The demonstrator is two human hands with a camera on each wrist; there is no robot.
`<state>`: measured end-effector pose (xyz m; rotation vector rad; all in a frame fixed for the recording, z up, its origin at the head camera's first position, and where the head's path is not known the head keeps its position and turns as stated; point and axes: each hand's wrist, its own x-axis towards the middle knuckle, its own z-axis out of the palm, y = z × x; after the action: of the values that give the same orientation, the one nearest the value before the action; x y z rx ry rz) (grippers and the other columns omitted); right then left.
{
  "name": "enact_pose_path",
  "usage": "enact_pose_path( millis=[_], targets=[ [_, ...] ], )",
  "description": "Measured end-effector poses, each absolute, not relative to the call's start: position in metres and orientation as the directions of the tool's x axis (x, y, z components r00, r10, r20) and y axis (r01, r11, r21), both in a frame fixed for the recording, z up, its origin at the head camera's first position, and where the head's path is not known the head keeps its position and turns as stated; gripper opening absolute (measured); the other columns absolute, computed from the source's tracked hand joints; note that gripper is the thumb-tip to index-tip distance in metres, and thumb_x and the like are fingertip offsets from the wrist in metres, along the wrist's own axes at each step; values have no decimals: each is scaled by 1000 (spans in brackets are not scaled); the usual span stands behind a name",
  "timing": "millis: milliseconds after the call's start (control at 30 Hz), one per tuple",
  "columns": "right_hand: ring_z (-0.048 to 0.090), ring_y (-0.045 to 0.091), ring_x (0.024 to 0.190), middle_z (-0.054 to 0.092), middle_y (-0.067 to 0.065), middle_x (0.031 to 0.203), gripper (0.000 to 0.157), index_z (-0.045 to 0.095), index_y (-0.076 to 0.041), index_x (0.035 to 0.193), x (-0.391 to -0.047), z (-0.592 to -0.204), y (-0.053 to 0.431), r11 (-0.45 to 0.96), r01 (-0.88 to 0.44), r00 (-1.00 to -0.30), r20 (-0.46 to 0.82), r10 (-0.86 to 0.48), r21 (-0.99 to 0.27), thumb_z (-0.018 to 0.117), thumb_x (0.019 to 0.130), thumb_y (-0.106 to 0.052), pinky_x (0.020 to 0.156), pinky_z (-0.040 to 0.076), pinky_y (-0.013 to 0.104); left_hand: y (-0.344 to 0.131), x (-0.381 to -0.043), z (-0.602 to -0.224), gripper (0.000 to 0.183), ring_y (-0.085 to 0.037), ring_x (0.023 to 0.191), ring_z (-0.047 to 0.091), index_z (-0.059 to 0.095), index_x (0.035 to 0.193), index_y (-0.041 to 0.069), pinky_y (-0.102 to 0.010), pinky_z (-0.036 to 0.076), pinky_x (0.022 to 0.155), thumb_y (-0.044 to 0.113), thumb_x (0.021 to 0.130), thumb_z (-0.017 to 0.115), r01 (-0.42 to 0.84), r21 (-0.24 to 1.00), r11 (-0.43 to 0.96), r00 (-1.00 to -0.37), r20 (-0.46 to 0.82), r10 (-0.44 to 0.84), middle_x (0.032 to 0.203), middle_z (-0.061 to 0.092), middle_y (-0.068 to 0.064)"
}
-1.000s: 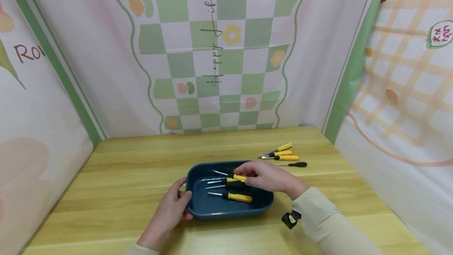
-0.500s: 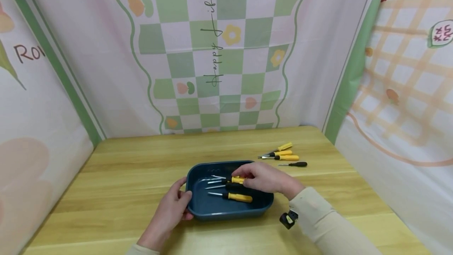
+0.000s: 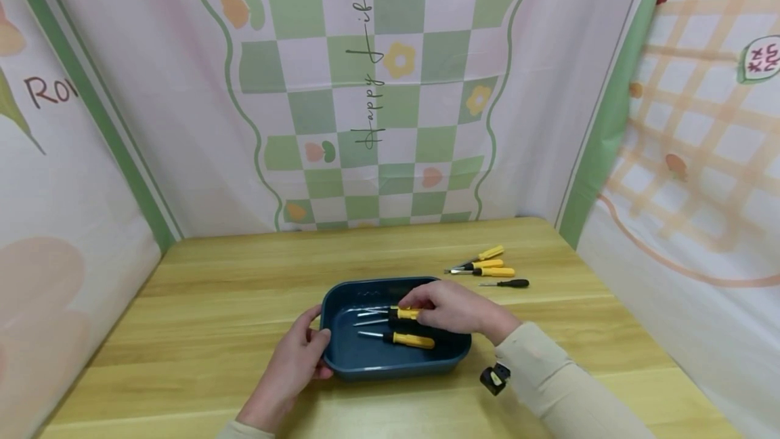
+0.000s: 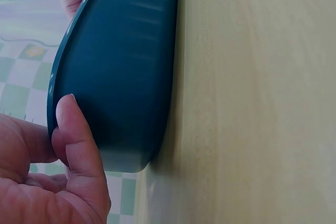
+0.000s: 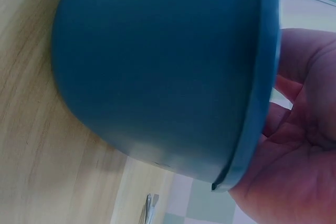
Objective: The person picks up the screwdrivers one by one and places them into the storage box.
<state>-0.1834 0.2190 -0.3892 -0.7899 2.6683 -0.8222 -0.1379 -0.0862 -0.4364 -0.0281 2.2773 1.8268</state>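
A dark blue tray (image 3: 390, 372) stands on the table with several screwdrivers in it. My left hand (image 3: 295, 358) grips its left end, thumb over the rim; the left wrist view has the fingers (image 4: 79, 145) against the outer wall. My right hand (image 3: 457, 305) reaches in over the right end and pinches the yellow handle of a screwdriver (image 3: 405, 314), low among the others. Its shaft lies close alongside another screwdriver's, pointing left. Nearer the front lies a yellow-and-black screwdriver (image 3: 413, 341). In the right wrist view the tray wall (image 5: 168, 66) hides the fingertips.
Behind the tray, to the right, three yellow-handled screwdrivers (image 3: 496, 272) lie together on the wooden table (image 3: 231, 303), beside a small black-handled screwdriver (image 3: 513, 283). Patterned curtains (image 3: 399, 114) hang round the back and both sides.
My right hand has lowered the pinched screwdriver slightly toward the front, and its shaft now lies level beside the others. The left hand and the tray have stayed put.
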Motion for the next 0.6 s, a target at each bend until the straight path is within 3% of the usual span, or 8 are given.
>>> enact_pose_path(
  millis=[600],
  targets=[
    [64,10,96,72,-2,118,28,73,-14,126,-186,-391,216,706,-419,-818,-99,-566,-571,67,99,-7,90,58,37,-86,-138,-436,54,-23,74,59,34,162,12,-33,61,64,19,111,51,-157,958,238,-975,-189,118,110,53,-16]
  ],
)
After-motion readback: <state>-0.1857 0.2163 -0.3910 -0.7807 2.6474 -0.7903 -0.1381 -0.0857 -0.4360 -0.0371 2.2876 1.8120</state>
